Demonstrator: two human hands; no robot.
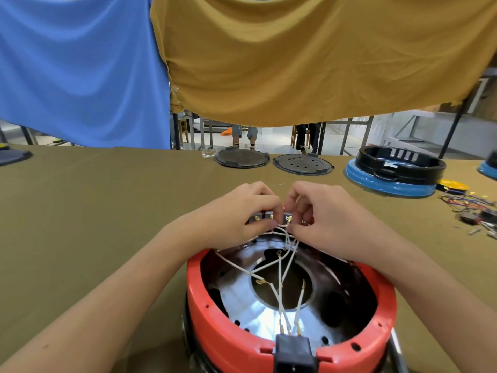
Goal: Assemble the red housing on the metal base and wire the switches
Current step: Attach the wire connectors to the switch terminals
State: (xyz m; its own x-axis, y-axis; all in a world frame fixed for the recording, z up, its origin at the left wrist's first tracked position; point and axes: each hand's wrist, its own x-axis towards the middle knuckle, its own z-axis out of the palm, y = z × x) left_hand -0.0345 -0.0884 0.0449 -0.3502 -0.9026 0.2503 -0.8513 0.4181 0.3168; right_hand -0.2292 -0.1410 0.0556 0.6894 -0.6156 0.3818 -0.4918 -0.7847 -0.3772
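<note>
Both hands (pixel 271 211) pinch white wires (pixel 286 238) at the switches (pixel 270 218) on the red housing (pixel 242 343)

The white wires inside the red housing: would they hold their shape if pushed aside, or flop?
Probably floppy: the white wires run thin and bent across the red housing. They likely spring back a little, since several arch freely above the metal base. Their loose ring terminals could snag.

The housing (pixel 290 343) sits at the table's (pixel 94 200) near edge, over the metal base (pixel 258 310). Two round plates (pixel 242 158) lie at the far edge (side by side); loose wires (pixel 468 203) lie toward the right edge.
</note>
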